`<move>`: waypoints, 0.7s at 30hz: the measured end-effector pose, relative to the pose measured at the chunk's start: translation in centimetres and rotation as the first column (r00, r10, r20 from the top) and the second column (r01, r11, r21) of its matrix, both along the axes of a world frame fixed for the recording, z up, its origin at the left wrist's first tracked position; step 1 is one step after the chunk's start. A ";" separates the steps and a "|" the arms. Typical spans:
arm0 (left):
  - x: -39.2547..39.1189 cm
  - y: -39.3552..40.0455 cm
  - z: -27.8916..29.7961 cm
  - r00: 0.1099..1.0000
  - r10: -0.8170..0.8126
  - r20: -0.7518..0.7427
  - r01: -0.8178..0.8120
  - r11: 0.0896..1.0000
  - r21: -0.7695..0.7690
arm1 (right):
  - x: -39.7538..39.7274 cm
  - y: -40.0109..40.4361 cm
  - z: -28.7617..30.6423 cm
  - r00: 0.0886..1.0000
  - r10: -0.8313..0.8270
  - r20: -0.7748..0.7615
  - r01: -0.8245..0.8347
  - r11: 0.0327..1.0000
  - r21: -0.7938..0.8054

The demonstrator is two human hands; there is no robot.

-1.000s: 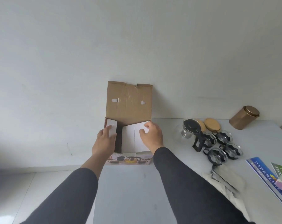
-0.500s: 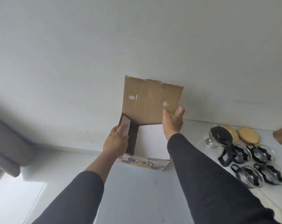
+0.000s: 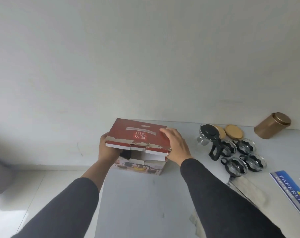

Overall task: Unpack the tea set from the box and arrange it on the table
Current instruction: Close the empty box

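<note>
Pressing red lid [image 3: 139, 130] of tea-set box [image 3: 139, 167] at left edge of table [image 3: 137, 203], right hand [image 3: 175, 146] lies flat, fingers together; left hand [image 3: 108, 148] fingers hidden under lid, cannot tell. Glass teapot [image 3: 208, 136], 4 glass cups [image 3: 236, 166] to right.

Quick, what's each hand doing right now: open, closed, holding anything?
Left hand: grips the left end of the box lid.
Right hand: open, fingers resting on top of the lid's right end.

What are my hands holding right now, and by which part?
The box lid: left hand grips its left edge; right hand presses flat on its right end.
</note>
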State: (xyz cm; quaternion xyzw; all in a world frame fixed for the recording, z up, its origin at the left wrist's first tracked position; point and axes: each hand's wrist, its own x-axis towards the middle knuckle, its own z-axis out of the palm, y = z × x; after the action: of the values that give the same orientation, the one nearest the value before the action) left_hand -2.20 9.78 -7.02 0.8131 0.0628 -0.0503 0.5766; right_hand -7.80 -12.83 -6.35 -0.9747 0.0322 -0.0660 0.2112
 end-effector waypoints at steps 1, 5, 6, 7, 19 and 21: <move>-0.3 0.1 0.0 0.999 0.030 -0.021 -0.031 0.998 -0.052 | -0.7 0.2 -0.1 0.999 -0.028 -0.018 0.027 0.999 -0.032; -1.0 1.3 0.0 1.000 0.029 -0.010 -0.029 1.000 -0.003 | -3.0 1.4 0.3 0.987 -0.158 0.039 0.158 0.987 0.009; -1.1 1.7 0.0 1.000 0.018 -0.024 -0.018 1.000 -0.001 | -3.2 1.6 0.5 0.981 -0.186 0.062 0.185 0.982 0.030; -1.1 2.2 -0.1 0.999 0.005 -0.050 -0.006 1.000 -0.016 | -3.4 1.8 0.8 0.972 -0.219 0.091 0.214 0.975 0.056; -3.0 4.7 -0.2 0.996 -0.086 0.016 0.085 0.996 0.036 | -5.5 4.7 2.3 0.994 -0.089 0.068 0.088 0.996 0.025; -3.2 5.1 -0.4 0.996 -0.082 0.031 0.081 0.996 0.027 | -5.6 4.5 2.3 0.997 -0.034 0.064 0.037 0.998 -0.047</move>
State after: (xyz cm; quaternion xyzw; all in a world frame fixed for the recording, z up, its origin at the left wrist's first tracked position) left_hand -5.36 14.88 -7.39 0.8230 0.0211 -0.0599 0.5645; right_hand -13.38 -8.34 -4.02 -0.9762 0.0411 -0.1012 0.1873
